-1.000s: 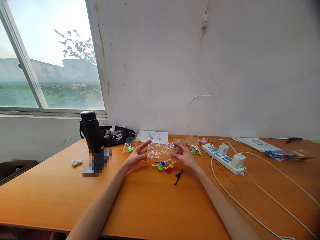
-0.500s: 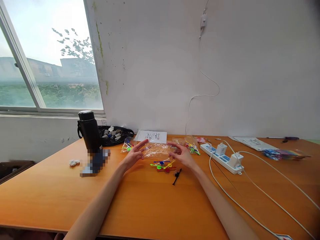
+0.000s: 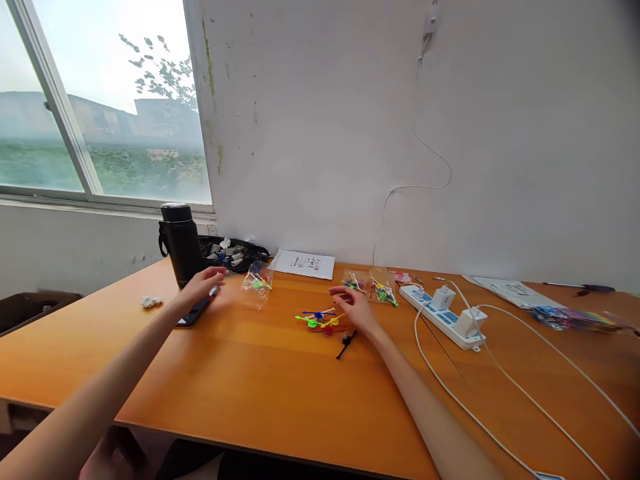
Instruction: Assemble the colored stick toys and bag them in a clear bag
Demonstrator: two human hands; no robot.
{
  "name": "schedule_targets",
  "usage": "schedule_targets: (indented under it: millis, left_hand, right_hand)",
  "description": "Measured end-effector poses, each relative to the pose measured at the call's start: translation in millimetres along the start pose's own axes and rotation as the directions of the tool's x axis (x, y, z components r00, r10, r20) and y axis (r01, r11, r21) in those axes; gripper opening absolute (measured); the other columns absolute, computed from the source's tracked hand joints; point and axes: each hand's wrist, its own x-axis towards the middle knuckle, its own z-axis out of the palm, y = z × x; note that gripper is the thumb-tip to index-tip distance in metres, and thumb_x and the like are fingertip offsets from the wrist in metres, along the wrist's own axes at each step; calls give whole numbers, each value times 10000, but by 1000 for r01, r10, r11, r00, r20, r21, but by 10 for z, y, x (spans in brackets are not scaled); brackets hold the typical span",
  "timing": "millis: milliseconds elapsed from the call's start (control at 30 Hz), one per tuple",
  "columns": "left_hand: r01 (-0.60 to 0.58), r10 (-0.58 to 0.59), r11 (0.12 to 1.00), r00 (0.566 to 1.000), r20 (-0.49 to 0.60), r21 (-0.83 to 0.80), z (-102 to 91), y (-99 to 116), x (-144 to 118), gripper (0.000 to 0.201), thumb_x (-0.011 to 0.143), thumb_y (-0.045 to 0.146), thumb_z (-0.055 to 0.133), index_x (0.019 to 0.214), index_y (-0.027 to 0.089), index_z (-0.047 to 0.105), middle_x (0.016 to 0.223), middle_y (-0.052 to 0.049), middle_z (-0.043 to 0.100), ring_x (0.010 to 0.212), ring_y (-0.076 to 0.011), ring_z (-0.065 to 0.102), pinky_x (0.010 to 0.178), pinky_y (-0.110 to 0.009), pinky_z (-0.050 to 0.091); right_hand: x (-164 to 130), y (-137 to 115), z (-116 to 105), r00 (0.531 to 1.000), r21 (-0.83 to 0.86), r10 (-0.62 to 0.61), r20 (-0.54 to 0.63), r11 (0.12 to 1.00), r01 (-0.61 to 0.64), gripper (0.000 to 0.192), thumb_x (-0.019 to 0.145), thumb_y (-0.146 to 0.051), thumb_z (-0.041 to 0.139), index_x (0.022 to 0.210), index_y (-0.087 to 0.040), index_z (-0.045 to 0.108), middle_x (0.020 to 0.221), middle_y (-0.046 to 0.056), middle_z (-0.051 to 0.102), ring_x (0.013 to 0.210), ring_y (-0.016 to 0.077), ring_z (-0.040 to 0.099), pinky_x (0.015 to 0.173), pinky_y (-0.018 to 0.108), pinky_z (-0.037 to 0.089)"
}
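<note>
My left hand [image 3: 201,283] reaches out to the left, fingers loosely apart, just above a dark phone [image 3: 191,313] that lies flat beside a black flask [image 3: 179,243]. It holds nothing that I can see. My right hand [image 3: 354,306] hovers low over the orange table [image 3: 280,393] with fingers spread, right next to a small pile of coloured plastic sticks [image 3: 320,322]. A small black piece [image 3: 345,344] lies just in front of that hand. A clear bag [image 3: 257,285] with coloured pieces lies between my hands.
More small clear bags with coloured pieces [image 3: 376,288] lie behind my right hand. A white power strip [image 3: 443,308] with chargers and trailing cables is at right. A black pouch [image 3: 231,255], a printed sheet [image 3: 305,264] and a crumpled white scrap [image 3: 150,302] are nearby.
Both hands let go of the clear bag they held up between them. My left hand swung left to the phone by the flask; my right hand sank toward the coloured sticks. The view shifted.
</note>
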Motion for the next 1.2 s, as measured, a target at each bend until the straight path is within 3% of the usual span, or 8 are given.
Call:
schedule_targets:
  millis: [167, 233, 400, 533, 667, 833, 1000, 1200]
  left_hand:
    - [-67, 70, 961, 998, 0, 268, 139, -136, 125, 540, 771, 451, 571, 1245, 194, 619, 1181, -122, 683, 1185, -318, 607, 983, -427, 483]
    - [-69, 75, 928, 997, -4, 365, 218, -123, 134, 538, 798, 442, 543, 1265, 185, 611, 1184, -142, 678, 1213, -352, 582, 1033, -478, 432]
    - [-49, 180, 860, 961, -211, 507, 601, 176, -2, 535, 812, 453, 559, 1267, 176, 612, 1482, -202, 459, 1351, -460, 412, 1059, -600, 357]
    - [-433, 443, 829, 895, 57, 354, 1161, 502, -108, 331, 826, 324, 545, 1101, 223, 700, 1393, -122, 542, 1319, -345, 480, 1147, -498, 308]
    - [-570, 557, 822, 806, 200, 4, 1648, 614, -169, 265, 785, 222, 572, 997, 256, 728, 1153, -78, 671, 1129, -292, 602, 1059, -430, 419]
    - [-325, 471, 869, 774, 424, -372, 1909, 501, -308, 263, 877, 306, 528, 1059, 247, 708, 1108, -55, 713, 1042, -248, 662, 957, -377, 503]
    - [-158, 417, 867, 751, 512, -473, 1926, 449, -420, 240, 870, 358, 600, 1031, 231, 725, 1102, -48, 726, 1091, -245, 654, 1021, -367, 476]
    - [93, 356, 799, 724, 591, -594, 1886, 408, -447, 393, 918, 477, 553, 1183, 202, 646, 1230, -127, 698, 1151, -281, 656, 1046, -444, 454]
  right_hand:
    - [-29, 102, 0, 1000, -104, -8, 11, 995, 9, 233, 865, -329, 581, 989, -192, 723, 1061, 85, 738, 998, 217, 680, 926, 383, 517]
    - [-43, 99, -6, 1000, -149, -17, 12, 989, 19, 223, 872, -325, 578, 980, -197, 726, 1070, 82, 735, 1023, 221, 670, 953, 390, 500]
    - [-64, 86, 21, 998, -250, -47, 36, 967, 54, 221, 909, -325, 557, 984, -218, 735, 1061, 72, 736, 1058, 236, 637, 963, 403, 473]
    - [-84, 151, 77, 991, -290, -83, 107, 951, 111, 204, 915, -336, 583, 964, -216, 740, 1010, 73, 735, 1001, 239, 635, 916, 387, 478]
    - [-95, 208, 109, 988, -288, -86, 132, 950, 121, 239, 943, -360, 571, 924, -201, 748, 970, 77, 727, 939, 224, 642, 882, 363, 479]
    - [-120, 128, 109, 973, -208, -43, 226, 974, 91, 295, 938, -451, 593, 964, -210, 763, 976, 65, 718, 905, 204, 656, 825, 316, 492]
    - [-161, 26, 132, 954, -126, -81, 289, 985, 122, 284, 881, -458, 680, 1016, -228, 780, 1013, 53, 719, 953, 203, 669, 849, 297, 499]
    - [-185, -90, 264, 924, -64, -5, 382, 997, 31, 300, 900, -436, 641, 1013, -193, 775, 911, 41, 753, 788, 186, 668, 717, 273, 493]
